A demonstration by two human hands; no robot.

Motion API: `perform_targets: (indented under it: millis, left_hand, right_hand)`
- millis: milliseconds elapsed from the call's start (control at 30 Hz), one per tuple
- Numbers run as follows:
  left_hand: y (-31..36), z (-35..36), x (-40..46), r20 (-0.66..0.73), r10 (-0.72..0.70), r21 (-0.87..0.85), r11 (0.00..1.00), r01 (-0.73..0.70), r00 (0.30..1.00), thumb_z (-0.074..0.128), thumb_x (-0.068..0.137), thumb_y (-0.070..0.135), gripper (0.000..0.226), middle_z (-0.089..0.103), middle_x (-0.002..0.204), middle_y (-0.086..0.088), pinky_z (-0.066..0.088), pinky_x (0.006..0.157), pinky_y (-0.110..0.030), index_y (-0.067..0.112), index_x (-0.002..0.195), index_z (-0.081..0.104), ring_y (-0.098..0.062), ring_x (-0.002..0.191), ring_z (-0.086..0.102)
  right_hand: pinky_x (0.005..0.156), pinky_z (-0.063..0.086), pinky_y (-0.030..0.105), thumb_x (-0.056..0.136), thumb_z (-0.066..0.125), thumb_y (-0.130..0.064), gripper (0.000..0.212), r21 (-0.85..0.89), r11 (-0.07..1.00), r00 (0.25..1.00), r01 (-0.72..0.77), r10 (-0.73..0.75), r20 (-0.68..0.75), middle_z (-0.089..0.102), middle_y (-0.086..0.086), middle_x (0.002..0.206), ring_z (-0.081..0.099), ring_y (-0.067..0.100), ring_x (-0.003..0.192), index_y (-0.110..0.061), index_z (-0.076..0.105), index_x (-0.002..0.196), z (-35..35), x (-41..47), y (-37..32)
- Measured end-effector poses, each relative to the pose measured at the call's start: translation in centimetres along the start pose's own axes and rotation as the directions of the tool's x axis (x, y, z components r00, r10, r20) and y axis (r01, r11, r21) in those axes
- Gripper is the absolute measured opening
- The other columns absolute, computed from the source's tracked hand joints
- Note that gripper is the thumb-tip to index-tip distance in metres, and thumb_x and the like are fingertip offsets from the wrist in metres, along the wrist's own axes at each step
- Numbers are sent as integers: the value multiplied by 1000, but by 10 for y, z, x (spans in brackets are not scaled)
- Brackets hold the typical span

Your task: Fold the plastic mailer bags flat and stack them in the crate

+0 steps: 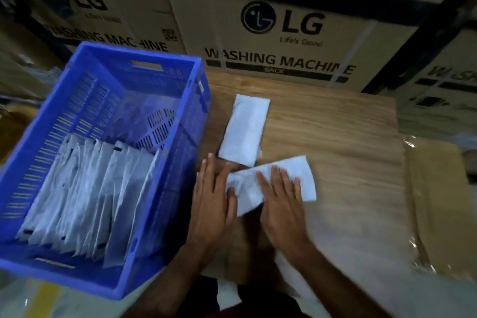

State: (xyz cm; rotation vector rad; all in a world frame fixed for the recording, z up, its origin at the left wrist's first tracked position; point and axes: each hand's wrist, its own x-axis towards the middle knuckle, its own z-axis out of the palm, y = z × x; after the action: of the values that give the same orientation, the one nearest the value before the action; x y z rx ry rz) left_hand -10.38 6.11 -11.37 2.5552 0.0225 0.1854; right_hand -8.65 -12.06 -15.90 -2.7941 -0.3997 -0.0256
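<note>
Both flat hands, left hand and right hand, fingers straight, press the mailer bag (long axis running left-right, far end tilted slightly away).

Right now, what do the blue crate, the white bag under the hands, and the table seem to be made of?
Blue crate: moulded plastic, judging by the slotted walls and slight sheen.
White bag: thin plastic film, probably; it shows fine creases.
Table: wood or wood-look laminate, with matte grain lines; which one is unclear.

wooden tabletop | flattened cardboard — right edge | LG washing-machine cartons — stacked behind
</note>
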Motion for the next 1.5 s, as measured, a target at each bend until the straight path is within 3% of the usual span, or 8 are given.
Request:
perform_targets:
  millis: [167,233,400,533,633,933,1300,1500]
  left_hand:
    - [-28,42,-43,161,50,75,995,-63,986,38,103,32,59,16,172,-13,17,124,-40,11,158,38,-24,160,9]
    - [-40,56,-62,215,96,70,991,-113,972,37,104,30,59,16,171,-15,14,126,-42,10,159,36,-28,160,11]
    - [-46,80,-64,331,164,81,976,-201,929,35,106,29,58,16,171,-18,15,126,-48,7,160,34,-30,160,9]
    - [-52,95,-45,414,206,205,928,-311,887,34,104,39,62,24,168,-18,17,125,-50,13,161,34,-34,156,24]
    - [-59,100,-47,415,206,227,920,-320,886,33,104,39,62,23,169,-16,14,126,-49,15,161,33,-33,157,22]
    - [-57,105,-46,392,200,260,912,-317,898,34,102,40,66,21,170,-18,7,126,-48,13,162,31,-35,157,19]
    - [-49,104,-46,373,200,313,892,-325,906,31,104,39,63,26,167,-22,10,125,-50,10,159,36,-40,154,26]
    - [-26,130,-57,438,339,211,861,-462,832,30,106,45,64,13,171,-18,16,125,-54,17,164,26,-35,159,11]
  right_hand:
    - [114,30,57,82,41,-19,74,-29,973,957,-227,229,177,38,27,160,48,46,142,-10,46,155,35,-82,-27]
    - [116,29,53,86,42,-26,74,-5,976,949,-216,211,235,33,28,162,43,42,146,-8,42,158,39,-98,-35]
    - [124,24,53,91,43,-34,70,75,969,967,-235,225,122,32,19,166,30,34,155,-13,42,158,31,-85,-10]
    - [124,22,59,100,38,-37,66,53,985,976,-162,152,156,20,19,171,16,34,159,-16,34,162,58,-76,9]
    - [126,18,57,99,40,-38,69,11,997,984,-81,79,160,15,18,172,12,33,160,-19,27,164,71,-75,18]
    - [129,8,50,100,40,-37,68,-25,997,993,-79,81,89,15,17,172,9,31,161,-20,26,165,82,-71,20]
    - [127,15,56,103,39,-37,65,-7,999,996,-50,51,72,15,18,172,10,31,161,-16,27,164,79,-74,22]
    - [128,9,55,106,37,-37,66,-5,941,941,-337,337,32,8,15,173,1,27,161,-13,20,165,62,-91,45]
